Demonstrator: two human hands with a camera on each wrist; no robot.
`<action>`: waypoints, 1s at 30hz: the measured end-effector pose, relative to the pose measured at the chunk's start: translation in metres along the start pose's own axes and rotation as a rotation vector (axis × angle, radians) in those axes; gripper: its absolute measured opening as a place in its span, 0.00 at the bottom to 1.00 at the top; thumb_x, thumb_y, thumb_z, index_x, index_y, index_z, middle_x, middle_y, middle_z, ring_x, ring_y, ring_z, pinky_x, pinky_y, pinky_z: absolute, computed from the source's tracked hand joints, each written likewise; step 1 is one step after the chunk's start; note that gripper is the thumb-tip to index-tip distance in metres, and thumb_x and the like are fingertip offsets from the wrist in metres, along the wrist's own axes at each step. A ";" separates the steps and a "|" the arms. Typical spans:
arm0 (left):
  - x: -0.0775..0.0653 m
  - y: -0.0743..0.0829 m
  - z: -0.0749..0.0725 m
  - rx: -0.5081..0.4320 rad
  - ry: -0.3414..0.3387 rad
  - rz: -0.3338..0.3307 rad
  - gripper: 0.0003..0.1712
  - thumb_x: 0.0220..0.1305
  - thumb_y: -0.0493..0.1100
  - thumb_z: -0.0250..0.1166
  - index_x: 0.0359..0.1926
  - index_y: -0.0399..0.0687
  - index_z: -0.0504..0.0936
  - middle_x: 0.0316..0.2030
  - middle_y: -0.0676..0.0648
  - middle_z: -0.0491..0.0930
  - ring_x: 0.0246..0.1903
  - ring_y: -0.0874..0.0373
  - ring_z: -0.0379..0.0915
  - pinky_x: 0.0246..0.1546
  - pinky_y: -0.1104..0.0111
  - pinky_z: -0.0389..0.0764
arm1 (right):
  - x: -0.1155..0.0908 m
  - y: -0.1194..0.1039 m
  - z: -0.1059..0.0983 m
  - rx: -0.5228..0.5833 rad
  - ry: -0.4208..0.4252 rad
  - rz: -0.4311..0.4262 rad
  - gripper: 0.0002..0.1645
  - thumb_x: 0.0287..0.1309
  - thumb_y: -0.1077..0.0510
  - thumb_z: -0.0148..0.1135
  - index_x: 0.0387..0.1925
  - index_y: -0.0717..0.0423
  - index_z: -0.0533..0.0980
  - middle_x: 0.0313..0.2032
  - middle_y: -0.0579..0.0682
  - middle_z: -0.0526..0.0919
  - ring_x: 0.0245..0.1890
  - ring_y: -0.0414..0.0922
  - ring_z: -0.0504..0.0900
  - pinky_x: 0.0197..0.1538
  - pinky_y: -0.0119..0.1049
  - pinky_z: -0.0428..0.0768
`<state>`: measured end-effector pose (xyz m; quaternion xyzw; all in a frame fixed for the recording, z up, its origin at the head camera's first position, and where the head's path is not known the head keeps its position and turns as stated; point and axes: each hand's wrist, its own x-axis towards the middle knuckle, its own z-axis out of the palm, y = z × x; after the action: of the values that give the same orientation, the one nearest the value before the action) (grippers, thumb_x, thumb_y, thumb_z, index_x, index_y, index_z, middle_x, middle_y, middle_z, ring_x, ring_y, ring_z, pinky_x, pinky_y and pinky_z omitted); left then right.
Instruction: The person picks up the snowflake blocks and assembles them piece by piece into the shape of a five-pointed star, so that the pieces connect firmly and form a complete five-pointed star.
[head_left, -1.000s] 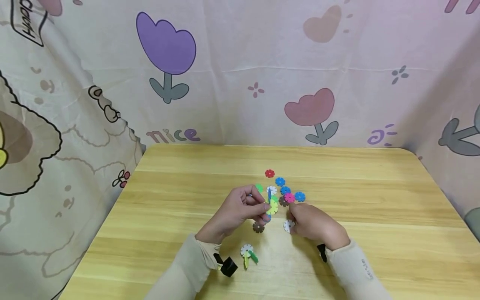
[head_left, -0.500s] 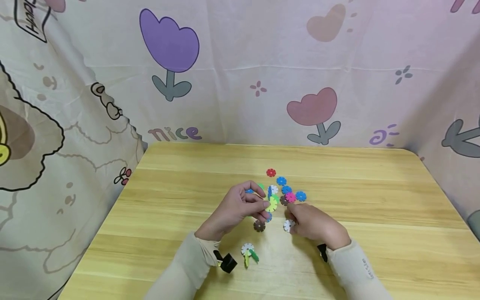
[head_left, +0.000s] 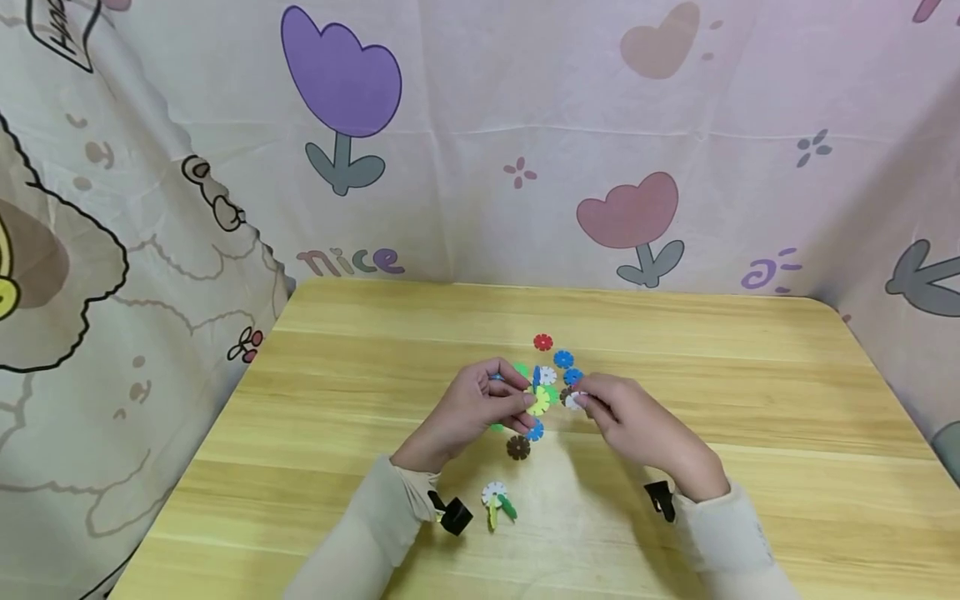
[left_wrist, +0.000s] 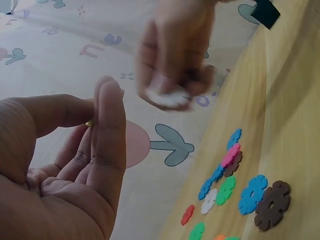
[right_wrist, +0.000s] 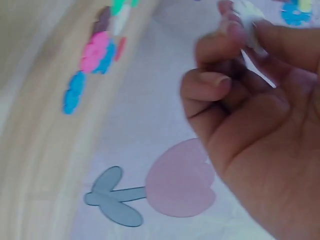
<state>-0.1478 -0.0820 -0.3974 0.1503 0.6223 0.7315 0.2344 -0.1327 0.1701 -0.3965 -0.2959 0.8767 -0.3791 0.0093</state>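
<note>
In the head view my left hand (head_left: 476, 408) pinches a yellow notched plastic disc (head_left: 538, 403) between thumb and fingers. A blue disc (head_left: 536, 377) stands edge-on at its upper side. To the right, my right hand (head_left: 645, 425) grips a white notched disc (head_left: 573, 402) by its edge, a short way from the yellow one. The right wrist view shows that white disc (right_wrist: 250, 22) between thumb and fingertips. In the left wrist view the fingers mostly hide the yellow disc, and the right hand (left_wrist: 175, 55) is blurred above.
On the wooden table (head_left: 360, 358) lie loose discs, among them a red one (head_left: 543, 342), a brown one (head_left: 518, 447) and several blue ones. Nearer the front rests a joined piece with a white disc (head_left: 493, 493) and green and yellow discs. A printed cloth (head_left: 465, 208) hangs behind.
My right hand has picked up the white disc from the table and moved it up toward the left hand. The left hand keeps its hold on the yellow disc, almost in place.
</note>
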 end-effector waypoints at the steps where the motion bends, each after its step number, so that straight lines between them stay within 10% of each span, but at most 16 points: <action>1: 0.000 0.000 0.000 0.001 0.001 0.005 0.09 0.70 0.29 0.65 0.48 0.30 0.75 0.33 0.35 0.85 0.28 0.55 0.86 0.37 0.61 0.90 | 0.000 -0.003 -0.001 0.014 0.041 -0.033 0.12 0.74 0.68 0.56 0.36 0.51 0.79 0.27 0.41 0.75 0.25 0.37 0.71 0.28 0.32 0.76; 8: -0.002 0.000 0.002 -0.019 -0.019 0.041 0.12 0.70 0.29 0.65 0.51 0.28 0.76 0.32 0.40 0.85 0.27 0.57 0.85 0.36 0.62 0.90 | 0.000 -0.017 0.003 0.102 0.219 -0.185 0.13 0.66 0.73 0.64 0.42 0.52 0.79 0.26 0.37 0.83 0.23 0.38 0.81 0.21 0.30 0.78; 30: 0.000 0.003 0.005 0.031 0.026 0.044 0.08 0.70 0.29 0.65 0.47 0.27 0.80 0.36 0.42 0.86 0.29 0.55 0.85 0.33 0.68 0.88 | 0.003 -0.021 0.005 0.025 0.320 -0.299 0.15 0.60 0.76 0.68 0.37 0.53 0.84 0.24 0.41 0.82 0.21 0.37 0.79 0.21 0.25 0.78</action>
<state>-0.1456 -0.0785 -0.3940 0.1580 0.6333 0.7285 0.2080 -0.1230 0.1542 -0.3855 -0.3584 0.8086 -0.4293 -0.1826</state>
